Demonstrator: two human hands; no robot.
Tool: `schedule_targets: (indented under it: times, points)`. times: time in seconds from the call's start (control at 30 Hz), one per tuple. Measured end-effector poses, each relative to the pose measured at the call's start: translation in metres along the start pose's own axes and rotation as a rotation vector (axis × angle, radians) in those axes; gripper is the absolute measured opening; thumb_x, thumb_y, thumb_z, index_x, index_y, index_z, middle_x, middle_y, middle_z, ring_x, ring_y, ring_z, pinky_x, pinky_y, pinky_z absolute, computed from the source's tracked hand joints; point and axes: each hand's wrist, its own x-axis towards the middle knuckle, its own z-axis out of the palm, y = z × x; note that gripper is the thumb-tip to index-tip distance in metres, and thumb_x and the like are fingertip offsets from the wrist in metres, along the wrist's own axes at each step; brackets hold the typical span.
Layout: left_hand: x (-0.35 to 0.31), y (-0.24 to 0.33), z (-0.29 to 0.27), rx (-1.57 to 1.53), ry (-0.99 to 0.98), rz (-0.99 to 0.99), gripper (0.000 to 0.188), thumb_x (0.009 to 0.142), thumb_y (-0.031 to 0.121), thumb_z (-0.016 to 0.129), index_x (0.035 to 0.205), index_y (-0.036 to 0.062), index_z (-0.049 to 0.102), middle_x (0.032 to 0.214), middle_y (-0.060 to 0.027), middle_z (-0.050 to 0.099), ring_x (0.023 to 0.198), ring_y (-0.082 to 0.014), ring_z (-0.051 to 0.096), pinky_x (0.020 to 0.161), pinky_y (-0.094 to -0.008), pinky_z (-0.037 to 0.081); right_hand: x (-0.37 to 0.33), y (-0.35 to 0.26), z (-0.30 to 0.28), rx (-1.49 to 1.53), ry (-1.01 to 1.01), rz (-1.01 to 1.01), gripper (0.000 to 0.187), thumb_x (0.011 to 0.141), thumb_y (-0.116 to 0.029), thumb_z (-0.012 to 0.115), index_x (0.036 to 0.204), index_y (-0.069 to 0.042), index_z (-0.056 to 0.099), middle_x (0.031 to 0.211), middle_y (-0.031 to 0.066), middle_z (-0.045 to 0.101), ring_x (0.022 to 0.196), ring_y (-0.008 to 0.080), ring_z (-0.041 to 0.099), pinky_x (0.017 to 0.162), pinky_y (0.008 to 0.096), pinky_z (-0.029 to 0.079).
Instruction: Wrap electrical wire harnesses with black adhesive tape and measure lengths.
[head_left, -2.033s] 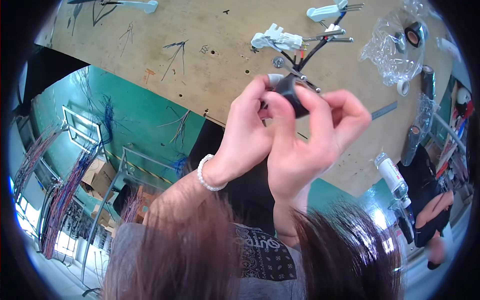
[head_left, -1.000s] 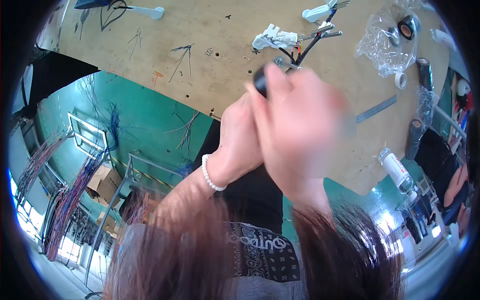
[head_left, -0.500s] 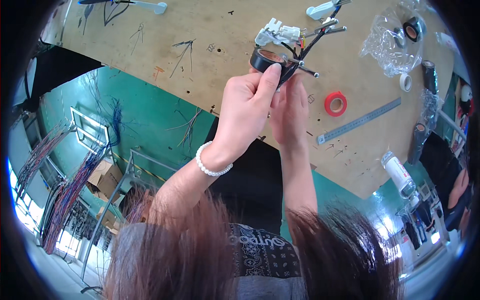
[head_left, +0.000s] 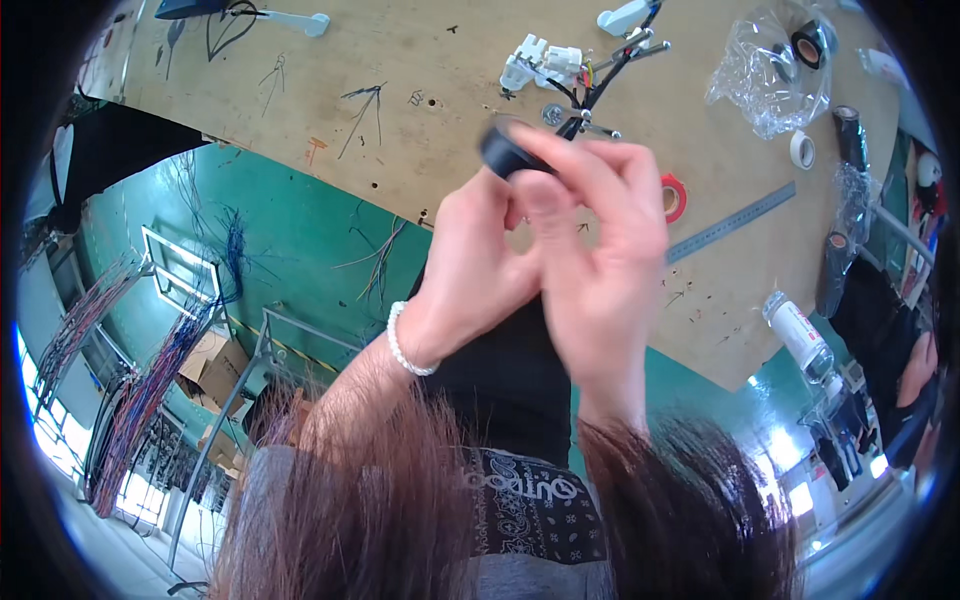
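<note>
My right hand [head_left: 610,240] is closed with thumb and forefinger on a roll of black tape [head_left: 503,150], smeared by motion. Close against the roll's lower side is my left hand [head_left: 472,240], wearing a white bead bracelet [head_left: 397,345]. Its fingers curl upward, their tips largely hidden behind the roll and my right hand. Just beyond my fingers, a black wire bundle [head_left: 600,88] runs up past metal pegs [head_left: 642,50] on the board. White connectors [head_left: 542,64] hang on the bundle's left side. My hands cover the bundle's near end.
The wooden board [head_left: 300,90] carries a red tape roll [head_left: 674,198], partly behind my right hand, and a steel ruler [head_left: 735,220]. Toward the right lie a white tape roll [head_left: 802,150], clear plastic wrap [head_left: 765,80] and another black tape roll [head_left: 810,45]. A bottle [head_left: 797,335] stands past the board's edge.
My right hand has come from behind the wires to the front and now grips the black tape roll, which moved down and left. My left thumb is off the roll's front.
</note>
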Motion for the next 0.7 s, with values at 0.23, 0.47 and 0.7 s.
schedule_targets:
  times: [0.23, 0.47, 0.7]
  points:
    - [0.01, 0.003, 0.004, -0.021, 0.148, -0.191, 0.036, 0.101, 0.019, 0.059, 0.071, -0.0018, 0.06, 0.051, -0.0026, 0.048, 0.048, -0.0058, 0.042, 0.046, -0.0282, 0.034, -0.007, 0.022, 0.003, 0.487, 0.214, 0.223, 0.036, 0.106, -0.022, 0.047, 0.127, 0.003, 0.062, 0.13, 0.0144, 0.062, 0.113, 0.0241, 0.063, 0.101, 0.0365, 0.046]
    - [0.019, 0.007, -0.011, -0.348, -0.016, -0.484, 0.042, 0.103, 0.025, 0.052, 0.073, -0.0014, 0.062, 0.061, 0.0025, 0.054, 0.056, -0.0063, 0.045, 0.053, -0.0267, 0.037, 0.009, 0.075, 0.035, 0.999, -0.131, 0.315, 0.039, 0.107, -0.028, 0.047, 0.126, 0.003, 0.061, 0.134, 0.0146, 0.059, 0.112, 0.0193, 0.06, 0.093, 0.0351, 0.048]
    - [-0.008, 0.005, -0.008, -0.019, -0.007, -0.126, 0.021, 0.09, 0.014, 0.064, 0.106, -0.0002, 0.061, 0.071, -0.0123, 0.061, 0.058, -0.0192, 0.056, 0.055, -0.0332, 0.046, -0.005, 0.022, -0.001, 0.167, -0.041, -0.121, 0.025, 0.094, -0.025, 0.07, 0.105, -0.003, 0.065, 0.099, 0.0075, 0.056, 0.089, 0.0163, 0.058, 0.078, 0.0286, 0.049]
